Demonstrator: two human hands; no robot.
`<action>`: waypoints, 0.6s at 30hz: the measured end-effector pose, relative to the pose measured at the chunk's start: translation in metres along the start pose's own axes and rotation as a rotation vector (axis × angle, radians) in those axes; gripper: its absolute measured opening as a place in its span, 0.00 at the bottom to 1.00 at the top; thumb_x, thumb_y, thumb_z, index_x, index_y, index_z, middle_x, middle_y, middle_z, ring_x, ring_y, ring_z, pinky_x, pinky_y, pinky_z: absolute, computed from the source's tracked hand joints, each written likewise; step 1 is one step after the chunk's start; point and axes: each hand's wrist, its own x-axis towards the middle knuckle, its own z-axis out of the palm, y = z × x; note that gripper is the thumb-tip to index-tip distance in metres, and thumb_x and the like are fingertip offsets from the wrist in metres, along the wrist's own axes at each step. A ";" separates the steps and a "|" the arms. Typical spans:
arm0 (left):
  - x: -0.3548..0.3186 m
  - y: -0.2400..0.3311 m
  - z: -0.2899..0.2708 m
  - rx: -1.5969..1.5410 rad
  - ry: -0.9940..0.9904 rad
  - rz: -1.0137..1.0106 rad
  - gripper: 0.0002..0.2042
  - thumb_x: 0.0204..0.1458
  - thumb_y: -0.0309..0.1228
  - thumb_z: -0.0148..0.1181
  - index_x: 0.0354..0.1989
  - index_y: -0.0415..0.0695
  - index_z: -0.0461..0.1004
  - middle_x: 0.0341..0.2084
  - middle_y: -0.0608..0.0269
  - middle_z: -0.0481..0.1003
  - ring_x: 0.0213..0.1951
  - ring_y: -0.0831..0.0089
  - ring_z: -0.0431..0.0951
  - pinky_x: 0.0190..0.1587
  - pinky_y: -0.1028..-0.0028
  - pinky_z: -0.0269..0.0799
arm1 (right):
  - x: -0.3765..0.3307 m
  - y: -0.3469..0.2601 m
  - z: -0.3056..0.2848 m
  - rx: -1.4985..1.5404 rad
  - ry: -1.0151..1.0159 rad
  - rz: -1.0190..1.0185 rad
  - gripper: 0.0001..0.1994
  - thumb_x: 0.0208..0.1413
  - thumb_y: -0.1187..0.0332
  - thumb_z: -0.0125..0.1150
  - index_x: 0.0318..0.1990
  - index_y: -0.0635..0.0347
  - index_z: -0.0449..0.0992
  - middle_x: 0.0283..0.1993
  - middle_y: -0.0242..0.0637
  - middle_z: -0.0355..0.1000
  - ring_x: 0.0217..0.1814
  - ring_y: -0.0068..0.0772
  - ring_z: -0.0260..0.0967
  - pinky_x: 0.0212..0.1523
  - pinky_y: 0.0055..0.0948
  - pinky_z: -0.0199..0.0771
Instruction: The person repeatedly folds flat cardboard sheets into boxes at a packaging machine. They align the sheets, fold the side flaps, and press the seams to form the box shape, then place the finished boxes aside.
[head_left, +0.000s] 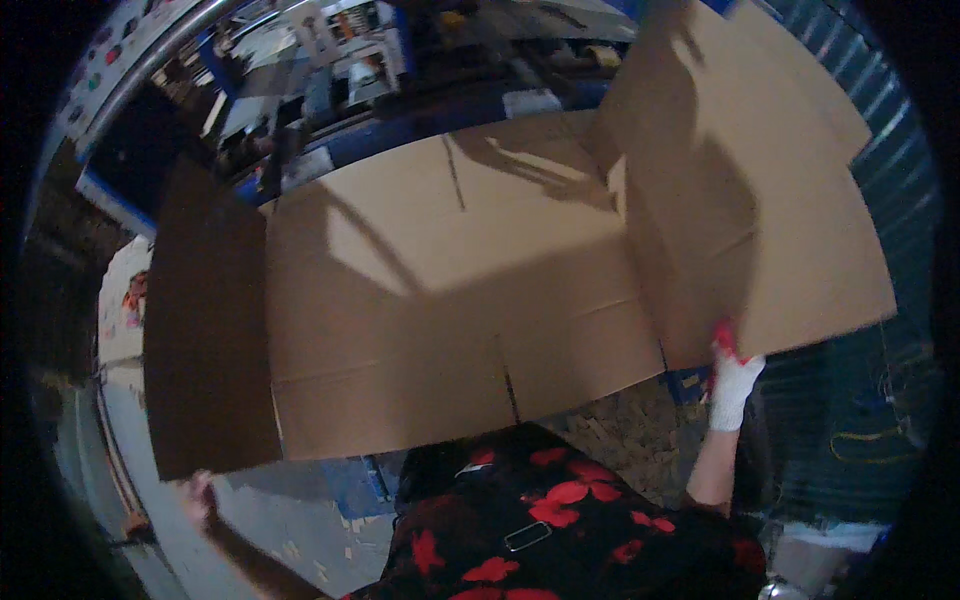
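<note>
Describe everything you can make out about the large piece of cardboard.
The cardboard is plain brown and looks like a partly folded box. A broad middle panel slopes in front of the person, with side panels angled up at both ends; the left one is in deep shadow. Crease lines cross it, and dark slits cut in from the near and far edges. Shadows fall over it. The gloved right hand grips the right panel's near edge; the left hand is at the left panel's near corner.

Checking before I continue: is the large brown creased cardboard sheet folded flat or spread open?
Spread open: the cardboard sheet shows its inner face, its left panel and right panel reaching outward from the creases.
</note>
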 end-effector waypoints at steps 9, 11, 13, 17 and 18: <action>-0.003 0.001 0.195 0.522 -0.291 0.636 0.24 0.50 0.19 0.51 0.59 0.44 0.65 0.59 0.51 0.63 0.61 0.50 0.61 0.62 0.57 0.55 | -0.006 -0.074 0.122 -0.597 -0.707 -1.193 0.23 0.35 0.71 0.60 0.45 0.56 0.72 0.55 0.45 0.65 0.60 0.54 0.60 0.54 0.59 0.61; 0.012 0.001 0.212 0.596 -0.251 0.679 0.27 0.46 0.18 0.51 0.59 0.45 0.65 0.59 0.51 0.63 0.62 0.49 0.60 0.63 0.55 0.54 | 0.023 -0.101 0.137 -0.603 -0.778 -1.193 0.24 0.34 0.71 0.60 0.46 0.55 0.72 0.55 0.44 0.65 0.59 0.52 0.61 0.53 0.58 0.63; 0.030 0.008 0.230 0.616 -0.240 0.696 0.30 0.43 0.18 0.51 0.60 0.45 0.64 0.59 0.52 0.63 0.62 0.49 0.60 0.64 0.54 0.53 | 0.045 -0.102 0.158 -0.667 -0.771 -1.204 0.26 0.35 0.73 0.60 0.49 0.54 0.70 0.56 0.42 0.65 0.59 0.50 0.61 0.52 0.55 0.64; 0.075 0.013 0.254 0.599 -0.243 0.724 0.35 0.39 0.16 0.51 0.62 0.47 0.60 0.61 0.55 0.61 0.63 0.50 0.59 0.64 0.55 0.52 | 0.081 -0.115 0.195 -0.679 -0.674 -1.272 0.26 0.37 0.74 0.60 0.50 0.53 0.70 0.56 0.39 0.65 0.60 0.47 0.60 0.53 0.50 0.64; 0.079 0.008 0.260 0.613 -0.239 0.723 0.35 0.39 0.16 0.51 0.63 0.48 0.60 0.61 0.55 0.61 0.63 0.50 0.58 0.64 0.55 0.53 | 0.083 -0.110 0.205 -0.666 -0.620 -1.310 0.24 0.39 0.75 0.59 0.50 0.53 0.70 0.55 0.38 0.66 0.59 0.45 0.62 0.54 0.48 0.65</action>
